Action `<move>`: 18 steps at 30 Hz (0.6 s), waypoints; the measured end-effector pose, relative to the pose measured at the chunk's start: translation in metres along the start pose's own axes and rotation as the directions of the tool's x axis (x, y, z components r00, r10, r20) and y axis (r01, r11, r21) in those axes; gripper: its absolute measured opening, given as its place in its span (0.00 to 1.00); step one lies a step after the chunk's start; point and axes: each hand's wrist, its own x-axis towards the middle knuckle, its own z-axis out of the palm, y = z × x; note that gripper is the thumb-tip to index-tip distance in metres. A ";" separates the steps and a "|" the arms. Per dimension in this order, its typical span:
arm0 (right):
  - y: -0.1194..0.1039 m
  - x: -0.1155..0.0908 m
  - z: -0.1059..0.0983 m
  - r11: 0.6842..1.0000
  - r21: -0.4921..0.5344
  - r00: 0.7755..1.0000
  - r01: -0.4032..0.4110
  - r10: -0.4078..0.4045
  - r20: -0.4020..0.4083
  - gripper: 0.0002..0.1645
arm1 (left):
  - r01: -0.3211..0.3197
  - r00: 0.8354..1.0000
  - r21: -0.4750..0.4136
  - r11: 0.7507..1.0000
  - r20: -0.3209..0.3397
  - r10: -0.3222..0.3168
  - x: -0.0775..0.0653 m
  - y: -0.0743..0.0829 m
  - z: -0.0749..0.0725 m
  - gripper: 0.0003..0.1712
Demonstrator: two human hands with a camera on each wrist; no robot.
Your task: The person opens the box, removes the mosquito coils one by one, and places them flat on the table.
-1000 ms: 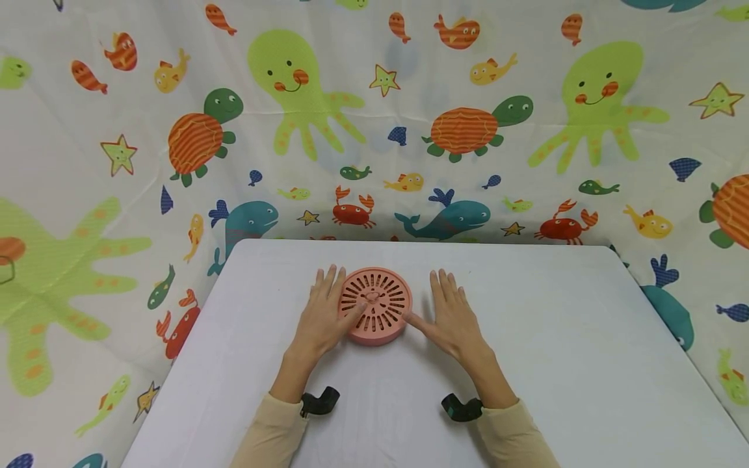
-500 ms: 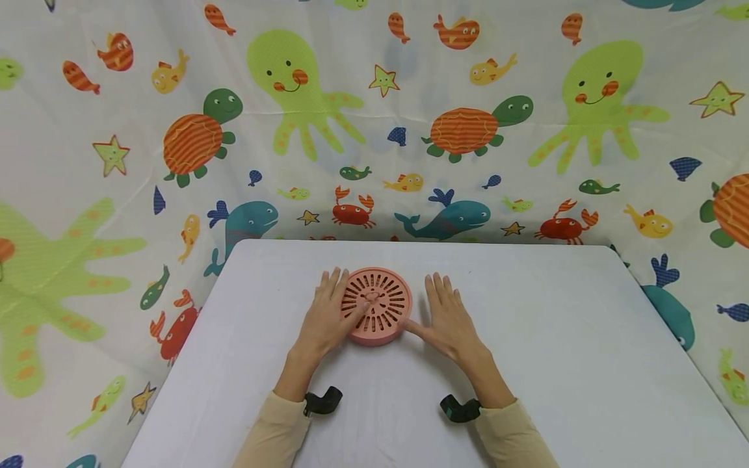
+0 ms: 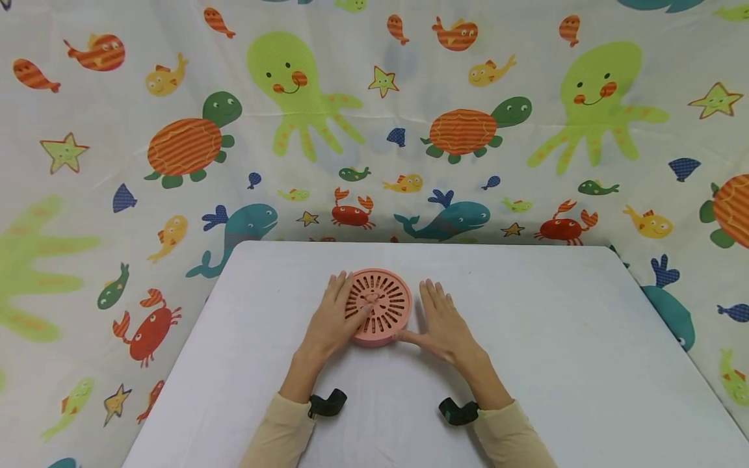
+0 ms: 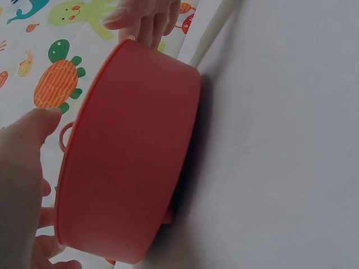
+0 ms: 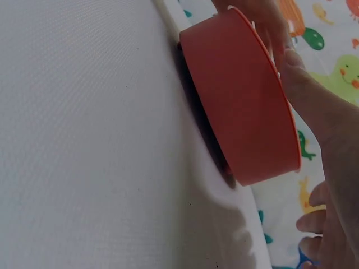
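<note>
One round, pink, plastic-looking container (image 4: pixel 126 145) with a slotted lid (image 3: pixel 386 304) sits on the white table (image 3: pixel 562 338), between left hand (image 3: pixel 330 322) and right hand (image 3: pixel 447 328). Left: fingers straight, thumb over lid. Right: fingers straight, thumb beside container. Neither grips anything; contact unclear.

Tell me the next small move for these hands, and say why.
Probably bring the right hand inward to the pink container: in the head view, its straight fingers stand apart from the right side, with white table showing between, whereas the left hand overlaps the left edge.
</note>
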 end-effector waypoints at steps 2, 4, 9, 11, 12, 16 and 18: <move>0.000 0.000 0.002 1.000 0.000 1.000 0.005 -0.005 0.009 0.77 | -0.004 1.000 -0.007 1.000 -0.008 0.004 0.000 0.001 0.001 0.48; 0.001 0.000 0.004 1.000 0.004 1.000 0.010 -0.010 0.018 0.78 | -0.009 1.000 -0.015 1.000 -0.017 0.009 -0.001 0.001 0.002 0.48; 0.002 -0.001 0.007 0.999 0.033 0.999 0.000 -0.002 0.041 0.79 | -0.015 0.999 -0.015 1.000 -0.029 0.014 -0.002 0.003 0.005 0.48; 0.001 -0.001 0.008 0.999 0.049 0.999 0.001 -0.003 0.040 0.80 | -0.019 0.999 -0.006 1.000 -0.029 0.018 -0.002 0.003 0.006 0.48; 0.001 -0.001 0.009 0.999 0.054 0.999 0.001 -0.003 0.040 0.80 | -0.023 0.999 -0.005 1.000 -0.029 0.022 -0.002 0.003 0.007 0.48; 0.002 0.000 0.012 0.998 0.065 0.999 -0.003 0.000 0.048 0.80 | -0.044 0.998 0.004 0.999 -0.037 0.044 -0.002 0.003 0.009 0.47; 0.002 0.000 0.013 0.998 0.062 0.998 -0.002 -0.002 0.057 0.79 | -0.057 0.997 0.005 0.998 -0.044 0.057 -0.002 0.003 0.011 0.47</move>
